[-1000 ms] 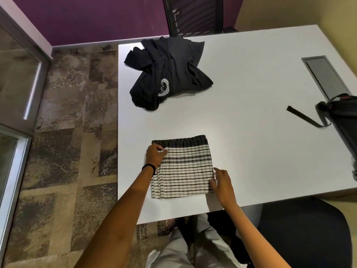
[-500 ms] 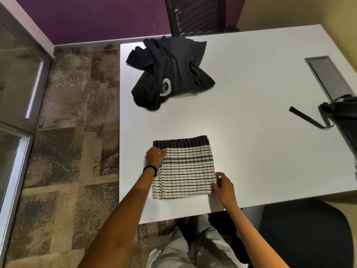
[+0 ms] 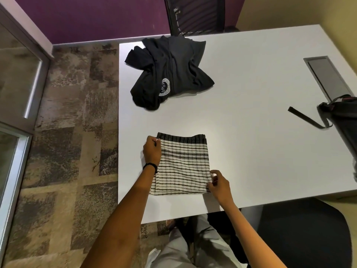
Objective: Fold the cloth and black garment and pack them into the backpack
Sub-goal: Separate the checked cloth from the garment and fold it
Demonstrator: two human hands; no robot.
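Observation:
A cream cloth with black stripes (image 3: 183,165) lies folded into a rough square near the front left of the white table (image 3: 251,93). My left hand (image 3: 152,150) pinches its far left corner. My right hand (image 3: 219,183) pinches its near right corner. The black garment (image 3: 170,74), with a round white logo, lies crumpled at the table's far left. The black backpack (image 3: 345,122) sits at the right edge, only partly in view, with a strap trailing onto the table.
A grey cable hatch (image 3: 326,76) is set into the table at the far right. A dark office chair (image 3: 195,14) stands behind the table, and another dark seat (image 3: 301,233) is below the front edge. Patterned carpet (image 3: 67,132) lies to the left.
The right hand slid down along the cloth's right edge to the near right corner. The left hand stayed at the far left corner. The cloth kept its place.

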